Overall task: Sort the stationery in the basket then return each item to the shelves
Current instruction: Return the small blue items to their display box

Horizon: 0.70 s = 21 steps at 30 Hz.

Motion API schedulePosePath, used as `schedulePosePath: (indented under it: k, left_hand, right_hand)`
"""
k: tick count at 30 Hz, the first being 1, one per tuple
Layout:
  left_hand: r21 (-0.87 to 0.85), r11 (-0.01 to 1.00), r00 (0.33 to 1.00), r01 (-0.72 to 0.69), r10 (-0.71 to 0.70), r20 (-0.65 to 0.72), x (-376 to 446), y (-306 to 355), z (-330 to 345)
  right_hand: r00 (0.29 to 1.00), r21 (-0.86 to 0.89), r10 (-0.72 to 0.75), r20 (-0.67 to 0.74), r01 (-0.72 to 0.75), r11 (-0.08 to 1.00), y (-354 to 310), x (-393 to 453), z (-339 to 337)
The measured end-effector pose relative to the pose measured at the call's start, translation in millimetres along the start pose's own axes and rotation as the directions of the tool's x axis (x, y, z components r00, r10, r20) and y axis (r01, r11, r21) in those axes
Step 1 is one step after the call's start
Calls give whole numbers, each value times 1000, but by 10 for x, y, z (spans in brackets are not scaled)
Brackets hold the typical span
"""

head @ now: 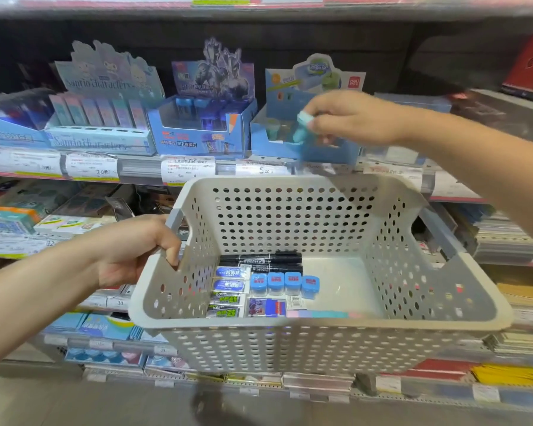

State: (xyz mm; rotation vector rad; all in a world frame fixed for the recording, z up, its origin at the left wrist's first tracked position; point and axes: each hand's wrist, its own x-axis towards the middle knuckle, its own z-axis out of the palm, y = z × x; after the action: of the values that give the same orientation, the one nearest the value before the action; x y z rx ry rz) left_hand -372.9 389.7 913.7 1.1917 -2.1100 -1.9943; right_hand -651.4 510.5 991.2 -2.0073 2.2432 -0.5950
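Shelving step in hand; right hand (348, 118) pinches a pale blue item (303, 127) over the blue display box (277, 142) at the shelf's front edge. Left hand (136, 250) grasps the basket (305, 333) handle; next likely calls for lowering it into the box.

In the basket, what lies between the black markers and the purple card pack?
In the head view, a row of four blue-capped sharpeners lies between the black markers and the purple card pack.

the basket (290, 210) is pale grey, dotted all over with round holes. inside lie black markers (260, 259), blue-capped clear sharpeners (276, 282), erasers (230, 290) in blue and black-and-green sleeves, and a pink and teal strip (323, 314). the display boxes (197, 124) are blue; the held item (303, 126) is mint.
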Motion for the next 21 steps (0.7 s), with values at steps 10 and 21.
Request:
schedulePosePath:
  k: [10,21]
  left_hand:
    - [15,1000,1000,-8,8,-27,-31,36,21]
    - [7,1000,1000,-22,22,-1,-68,70,41]
  right_hand:
    - [989,-312,114,-96,-138,940,118,351,47]
    - [990,-311,1,-144,-46,949,208,385,205]
